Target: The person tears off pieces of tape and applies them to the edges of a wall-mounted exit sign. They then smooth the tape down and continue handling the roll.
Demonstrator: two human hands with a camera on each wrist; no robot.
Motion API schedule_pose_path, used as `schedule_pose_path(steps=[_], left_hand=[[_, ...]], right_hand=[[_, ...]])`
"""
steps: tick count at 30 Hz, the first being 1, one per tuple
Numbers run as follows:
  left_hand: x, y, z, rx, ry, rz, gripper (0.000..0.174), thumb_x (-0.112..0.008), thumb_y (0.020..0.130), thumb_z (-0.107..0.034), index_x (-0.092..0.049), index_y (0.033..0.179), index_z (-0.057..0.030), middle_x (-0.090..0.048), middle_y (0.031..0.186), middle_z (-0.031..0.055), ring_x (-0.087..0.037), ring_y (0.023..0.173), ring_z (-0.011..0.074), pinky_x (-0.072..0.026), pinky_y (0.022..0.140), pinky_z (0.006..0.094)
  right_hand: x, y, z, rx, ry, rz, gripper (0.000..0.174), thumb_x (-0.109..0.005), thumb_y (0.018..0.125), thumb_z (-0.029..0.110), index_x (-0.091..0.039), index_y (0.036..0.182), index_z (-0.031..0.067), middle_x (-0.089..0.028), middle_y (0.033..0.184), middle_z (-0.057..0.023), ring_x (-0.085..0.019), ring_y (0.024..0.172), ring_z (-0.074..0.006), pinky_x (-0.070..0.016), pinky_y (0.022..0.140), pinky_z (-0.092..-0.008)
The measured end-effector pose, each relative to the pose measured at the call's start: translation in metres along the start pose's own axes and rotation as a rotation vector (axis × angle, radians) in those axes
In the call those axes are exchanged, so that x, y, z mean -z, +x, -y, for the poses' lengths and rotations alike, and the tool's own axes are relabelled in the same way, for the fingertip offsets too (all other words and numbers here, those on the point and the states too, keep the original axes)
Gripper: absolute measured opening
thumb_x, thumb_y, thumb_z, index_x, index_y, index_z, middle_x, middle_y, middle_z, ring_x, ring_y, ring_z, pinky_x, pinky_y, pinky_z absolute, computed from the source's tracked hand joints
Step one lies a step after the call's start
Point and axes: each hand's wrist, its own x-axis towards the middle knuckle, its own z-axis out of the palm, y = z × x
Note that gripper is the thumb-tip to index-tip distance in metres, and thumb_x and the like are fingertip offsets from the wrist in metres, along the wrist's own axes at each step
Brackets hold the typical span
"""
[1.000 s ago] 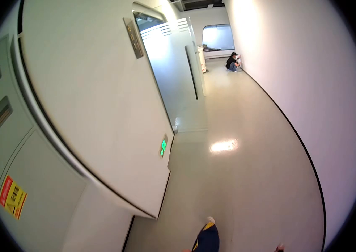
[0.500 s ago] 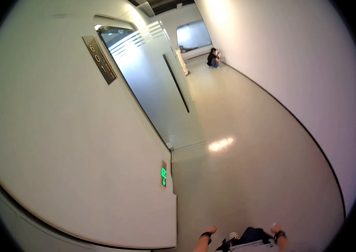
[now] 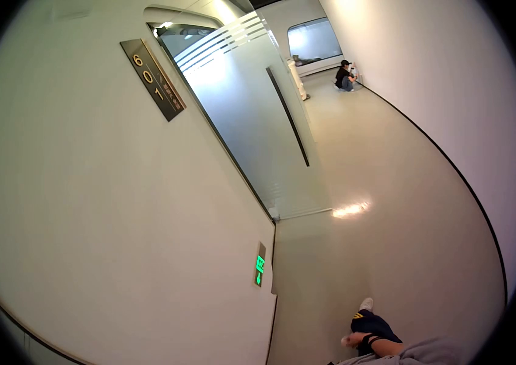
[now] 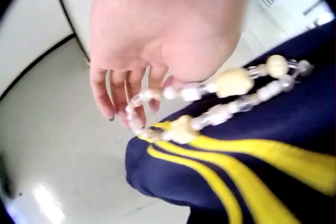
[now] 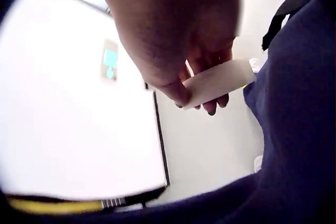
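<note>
In the left wrist view my left hand (image 4: 163, 35) hangs with its fingers loosely bent. A bracelet-like loop of pale beads (image 4: 234, 81) crosses in front of those fingers and overlaps the dark trouser leg. The whole loop shows, with no finger closed over it. In the right wrist view my right hand (image 5: 178, 40) grips a short, smooth white roll-shaped thing (image 5: 218, 83) between thumb and fingers. The head view has the right hand (image 3: 358, 339) low in front of the trousers, wrist banded in black. My left hand is outside that view.
A corridor floor (image 3: 386, 243) runs ahead between white walls. On the left stand a frosted glass door (image 3: 246, 109) with a dark handle, a 601 plate (image 3: 151, 79) and a green exit sign (image 3: 260, 267). A person (image 3: 344, 76) crouches far off by the right wall.
The camera has moved forward and turned; the grey cabinet with its warning label has left the view. Both hands showed half a second ago; now the right shows, further left across the trousers.
</note>
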Motion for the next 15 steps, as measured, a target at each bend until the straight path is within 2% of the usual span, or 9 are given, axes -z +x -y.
schedule_pose_path(steps=[2, 4, 7, 8, 9, 11, 12, 13, 15], left_hand=[[0.032, 0.014, -0.042, -0.026, -0.034, -0.041, 0.04, -0.044, 0.09, -0.034, -0.063, 0.103, -0.0012, -0.067, 0.088, 0.0155, -0.064, 0.079, 0.0252, -0.0495, 0.071, 0.0382], [0.068, 0.026, -0.093, -0.066, -0.075, -0.096, 0.04, -0.045, 0.09, -0.034, -0.063, 0.103, -0.0014, -0.067, 0.089, 0.0155, -0.064, 0.08, 0.0254, -0.0494, 0.072, 0.0384], [0.101, 0.037, -0.152, -0.125, -0.144, -0.174, 0.039, -0.045, 0.09, -0.034, -0.063, 0.104, -0.0015, -0.067, 0.09, 0.0155, -0.064, 0.081, 0.0258, -0.0493, 0.073, 0.0387], [0.11, 0.042, -0.17, -0.145, -0.164, -0.197, 0.039, -0.045, 0.09, -0.034, -0.063, 0.104, -0.0016, -0.067, 0.09, 0.0155, -0.064, 0.081, 0.0259, -0.0492, 0.073, 0.0388], [0.121, 0.047, -0.188, -0.163, -0.164, -0.215, 0.039, -0.045, 0.09, -0.034, -0.063, 0.104, -0.0017, -0.067, 0.09, 0.0155, -0.064, 0.081, 0.026, -0.0492, 0.073, 0.0388], [0.139, 0.05, -0.22, -0.182, -0.169, -0.235, 0.039, -0.045, 0.09, -0.034, -0.063, 0.104, -0.0018, -0.067, 0.091, 0.0155, -0.064, 0.082, 0.0262, -0.0491, 0.074, 0.039], [0.144, 0.051, -0.233, -0.182, -0.17, -0.239, 0.039, -0.045, 0.09, -0.034, -0.063, 0.104, -0.0018, -0.067, 0.091, 0.0155, -0.064, 0.082, 0.0264, -0.0491, 0.074, 0.0391], [0.15, 0.053, -0.244, -0.181, -0.169, -0.243, 0.039, -0.045, 0.09, -0.033, -0.063, 0.104, -0.0019, -0.067, 0.091, 0.0155, -0.064, 0.082, 0.0265, -0.049, 0.074, 0.0392], [0.156, 0.064, -0.259, -0.165, -0.157, -0.231, 0.039, -0.045, 0.09, -0.033, -0.063, 0.104, -0.002, -0.067, 0.092, 0.0155, -0.064, 0.083, 0.0267, -0.049, 0.074, 0.0394]], right_hand=[[0.031, 0.024, 0.0, 0.111, -0.114, 0.113, 0.05, -0.05, 0.087, 0.045, -0.06, 0.118, 0.0077, -0.063, 0.113, -0.0111, -0.06, 0.104, -0.0331, -0.0469, 0.087, -0.0434], [0.101, 0.032, -0.015, 0.154, -0.358, -0.051, 0.052, -0.05, 0.086, 0.046, -0.059, 0.119, 0.0071, -0.062, 0.116, -0.0117, -0.059, 0.106, -0.0322, -0.0457, 0.089, -0.0423], [0.119, 0.03, -0.031, 0.224, -0.645, -0.21, 0.055, -0.049, 0.084, 0.048, -0.058, 0.12, 0.0062, -0.06, 0.12, -0.0126, -0.058, 0.108, -0.0308, -0.0439, 0.092, -0.0406], [0.178, 0.039, -0.007, 0.052, -0.519, 0.357, 0.053, -0.048, 0.086, 0.049, -0.061, 0.117, 0.0084, -0.062, 0.117, -0.0113, -0.054, 0.115, -0.0275, -0.0336, 0.1, -0.0497], [0.2, 0.019, -0.003, -0.03, -0.415, 0.139, 0.05, -0.046, 0.087, 0.045, -0.061, 0.116, 0.0077, -0.061, 0.12, -0.0119, -0.054, 0.115, -0.0287, -0.0335, 0.1, -0.0505], [0.252, 0.028, -0.023, -0.089, -0.108, -0.233, 0.044, -0.054, 0.084, 0.041, -0.064, 0.11, 0.0068, -0.065, 0.112, -0.0116, -0.061, 0.103, -0.0297, -0.0475, 0.083, -0.0426], [0.274, 0.075, -0.078, 0.043, -0.06, -0.225, 0.043, -0.055, 0.084, 0.04, -0.065, 0.109, 0.0068, -0.067, 0.104, -0.0112, -0.064, 0.093, -0.0285, -0.0488, 0.078, -0.0409], [0.299, 0.033, -0.07, -0.046, 0.341, -0.408, 0.037, -0.055, 0.085, 0.033, -0.065, 0.107, 0.0052, -0.068, 0.095, -0.0116, -0.065, 0.082, -0.0275, -0.0502, 0.072, -0.0394], [0.349, 0.003, -0.077, -0.233, 0.506, -0.546, 0.032, -0.053, 0.084, 0.022, -0.064, 0.105, 0.0006, -0.068, 0.092, -0.0144, -0.065, 0.077, -0.0283, -0.0508, 0.069, -0.0375]])
